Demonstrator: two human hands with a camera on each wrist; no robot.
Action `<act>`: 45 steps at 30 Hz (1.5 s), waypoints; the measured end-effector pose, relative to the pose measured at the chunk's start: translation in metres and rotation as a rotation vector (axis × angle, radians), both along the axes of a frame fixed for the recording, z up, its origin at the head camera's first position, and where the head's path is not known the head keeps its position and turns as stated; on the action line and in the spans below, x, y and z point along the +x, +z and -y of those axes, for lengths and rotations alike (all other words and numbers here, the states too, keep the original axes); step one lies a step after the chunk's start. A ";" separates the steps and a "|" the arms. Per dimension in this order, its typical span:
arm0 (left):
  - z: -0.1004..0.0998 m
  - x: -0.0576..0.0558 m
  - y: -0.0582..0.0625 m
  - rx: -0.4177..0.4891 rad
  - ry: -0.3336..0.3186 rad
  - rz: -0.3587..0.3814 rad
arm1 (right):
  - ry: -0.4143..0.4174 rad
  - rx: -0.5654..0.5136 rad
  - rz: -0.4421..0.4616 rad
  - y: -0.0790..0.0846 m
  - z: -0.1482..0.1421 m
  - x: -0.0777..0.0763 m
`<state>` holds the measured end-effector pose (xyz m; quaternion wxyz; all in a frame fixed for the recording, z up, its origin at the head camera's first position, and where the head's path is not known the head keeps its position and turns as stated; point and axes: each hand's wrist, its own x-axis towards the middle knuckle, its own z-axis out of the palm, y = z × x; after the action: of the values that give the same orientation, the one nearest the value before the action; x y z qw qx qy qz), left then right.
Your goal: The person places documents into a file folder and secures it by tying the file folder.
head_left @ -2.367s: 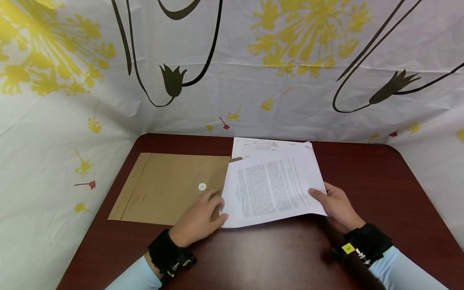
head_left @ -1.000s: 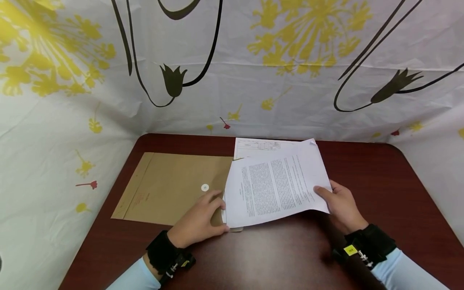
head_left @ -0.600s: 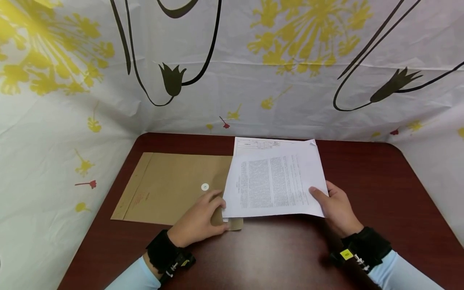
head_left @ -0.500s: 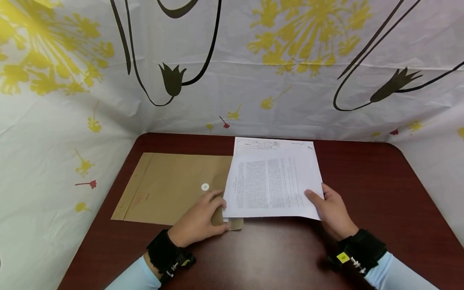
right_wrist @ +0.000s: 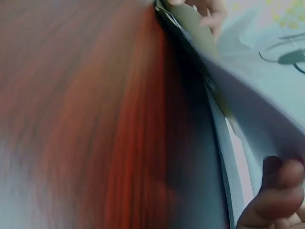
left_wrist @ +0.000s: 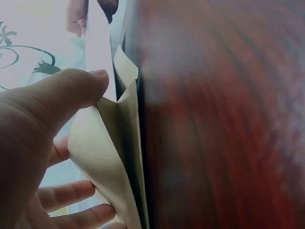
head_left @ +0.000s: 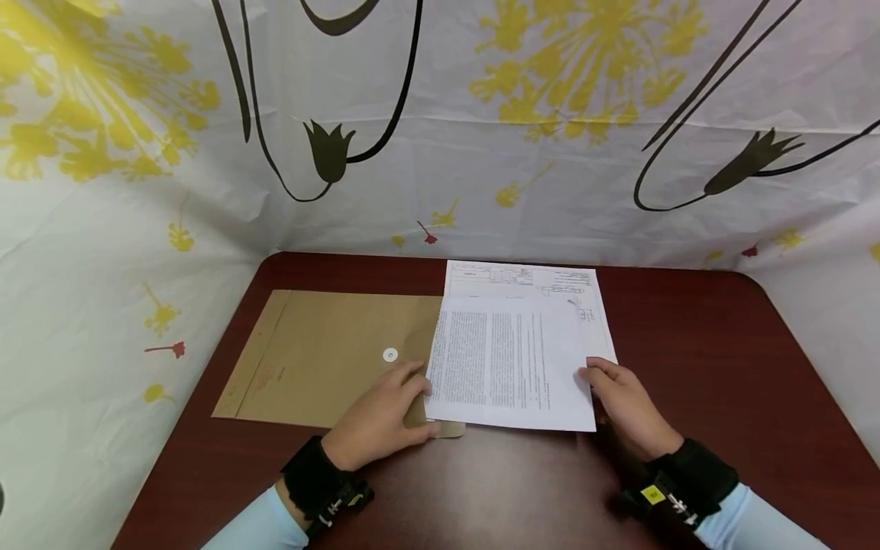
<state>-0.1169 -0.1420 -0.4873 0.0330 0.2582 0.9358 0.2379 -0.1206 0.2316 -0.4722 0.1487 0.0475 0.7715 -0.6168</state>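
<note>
A brown paper envelope [head_left: 337, 328] with a white round button lies flat on the table. Its mouth faces right and gapes in the left wrist view. My left hand [head_left: 381, 416] grips the envelope's mouth, thumb at the near corner and fingers spread over its upper side. Printed paper [head_left: 509, 359] runs from the mouth to my right hand [head_left: 629, 401], which pinches its right edge between thumb and fingers. The left end of this paper is inside or against the mouth; how deep is hidden. Below it lies another printed sheet [head_left: 571, 286], showing at the back and right.
The dark red-brown table [head_left: 722, 359] has rounded back corners. A white cloth [head_left: 440, 153] with yellow and dark flower prints hangs behind it and along both sides. Part of the envelope's flap [head_left: 450, 429] sticks out beneath the paper.
My right hand has moved left and slightly nearer with the paper, whose left end shifts toward the envelope. More of the lower sheet shows at the right. My left hand stays nearly still.
</note>
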 end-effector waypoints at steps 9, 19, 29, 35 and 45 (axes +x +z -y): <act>0.001 0.000 0.003 0.049 0.015 0.046 | 0.057 0.064 0.013 -0.009 -0.004 -0.001; 0.001 0.000 0.003 0.076 0.021 0.068 | 0.043 0.023 0.015 -0.007 -0.006 0.000; -0.003 0.001 0.004 0.082 -0.009 0.080 | 0.053 -0.043 0.027 -0.014 0.001 -0.009; -0.004 0.002 0.004 0.079 -0.011 0.082 | 0.080 -0.096 0.022 -0.020 0.021 -0.010; -0.003 0.001 0.002 0.085 -0.013 0.056 | 0.167 -0.086 -0.003 -0.020 0.054 -0.015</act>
<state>-0.1156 -0.1386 -0.4848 0.0497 0.2586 0.9218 0.2843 -0.1360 0.1777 -0.4923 0.2003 -0.0245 0.7460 -0.6347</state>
